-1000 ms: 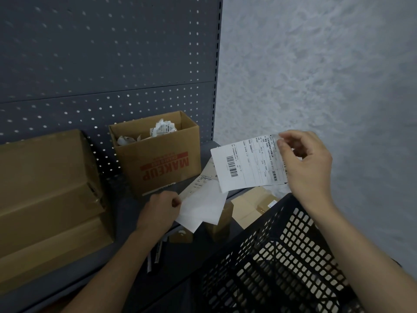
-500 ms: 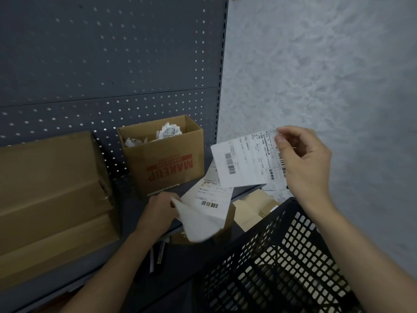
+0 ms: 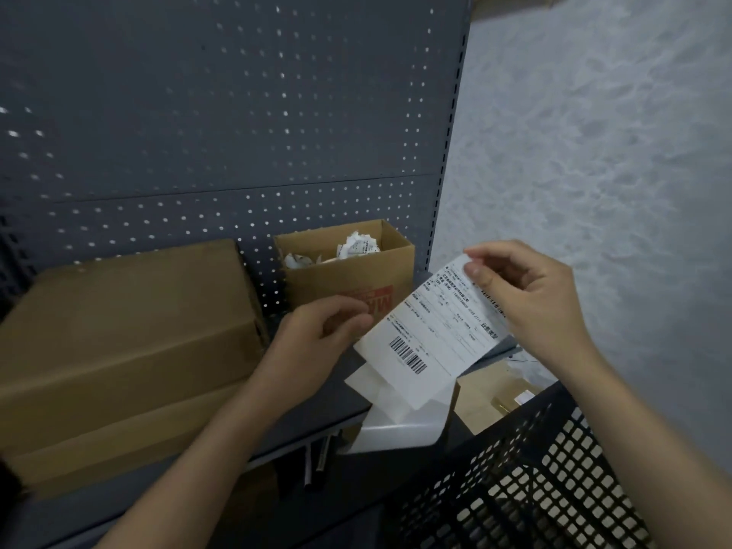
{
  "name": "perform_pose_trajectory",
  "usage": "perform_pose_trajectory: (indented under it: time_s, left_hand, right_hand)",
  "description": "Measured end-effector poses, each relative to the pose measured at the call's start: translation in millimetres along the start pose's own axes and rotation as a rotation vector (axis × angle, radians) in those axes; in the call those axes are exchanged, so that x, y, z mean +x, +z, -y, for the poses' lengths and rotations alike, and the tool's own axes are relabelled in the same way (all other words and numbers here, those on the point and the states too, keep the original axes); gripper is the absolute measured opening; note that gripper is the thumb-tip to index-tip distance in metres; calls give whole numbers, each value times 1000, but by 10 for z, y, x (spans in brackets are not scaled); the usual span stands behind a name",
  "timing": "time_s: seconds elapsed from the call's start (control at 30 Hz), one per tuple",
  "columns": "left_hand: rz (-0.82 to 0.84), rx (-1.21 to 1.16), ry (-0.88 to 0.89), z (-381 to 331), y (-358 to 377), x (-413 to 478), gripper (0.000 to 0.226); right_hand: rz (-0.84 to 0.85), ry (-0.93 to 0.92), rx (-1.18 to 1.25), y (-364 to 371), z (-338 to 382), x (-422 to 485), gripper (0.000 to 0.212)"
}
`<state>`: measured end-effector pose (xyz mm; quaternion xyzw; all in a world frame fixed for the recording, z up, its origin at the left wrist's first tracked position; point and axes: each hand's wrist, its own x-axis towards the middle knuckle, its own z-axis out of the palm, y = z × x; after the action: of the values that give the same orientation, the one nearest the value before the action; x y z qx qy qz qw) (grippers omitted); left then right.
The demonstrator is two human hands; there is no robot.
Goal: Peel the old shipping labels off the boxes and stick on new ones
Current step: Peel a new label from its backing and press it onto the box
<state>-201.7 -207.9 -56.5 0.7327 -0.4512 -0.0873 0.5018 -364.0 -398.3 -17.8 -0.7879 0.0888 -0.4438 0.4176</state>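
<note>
Your right hand point(image 3: 530, 307) pinches the top corner of a white printed shipping label point(image 3: 431, 338) between thumb and forefinger, the other fingers curled loosely behind it. Your left hand point(image 3: 313, 346) has closed its thumb and forefinger on the label's left edge, so both hands hold it in the air, tilted, with the barcode at its lower end and the printed lines running up toward your right hand. The label hangs above the front edge of the dark grey metal shelf point(image 3: 301, 425), between the two cardboard boxes at the back and the black plastic lattice crate point(image 3: 534, 481) at the lower right. Under it hang or lie some plain white backing sheets point(image 3: 400, 422); the label covers their upper part, so it is hard to say whether either hand holds them. On the shelf to your left sits a large closed brown cardboard box point(image 3: 126, 330), and just beside it, against the dark perforated back panel point(image 3: 237, 112), stands a small open brown cardboard box with red print point(image 3: 356, 279), with crumpled white paper scraps point(image 3: 356, 245) inside. Beyond the crate's rim lie a few small flat cardboard parcels point(image 3: 487, 390). A textured pale grey wall point(image 3: 594, 152) fills the right side.
</note>
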Motion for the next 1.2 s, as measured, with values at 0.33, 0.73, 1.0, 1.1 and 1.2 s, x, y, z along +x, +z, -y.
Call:
perform_pose_trajectory:
  time_s: [0.33,0.73,1.0,1.1,1.2]
  left_hand:
    - [73,36,48,-134,-420,-56,9]
    - [-97,-130,55,-51,-1136,-180,11]
    - [-275,-176,-14,163,-1677,-261,10]
    - [-329,-177,-71,247,-1811,-309,10]
    - [-370,-194,-109,340,-1951,-354,11]
  right_hand:
    - [136,-93,69,501,187,233,27]
    - [-2,5,33,1021,204,494,14]
    - [289,355,338,1687,335,540,35]
    - [341,348,402,1908,473,541,37]
    - [393,310,348,2129,567,535,23]
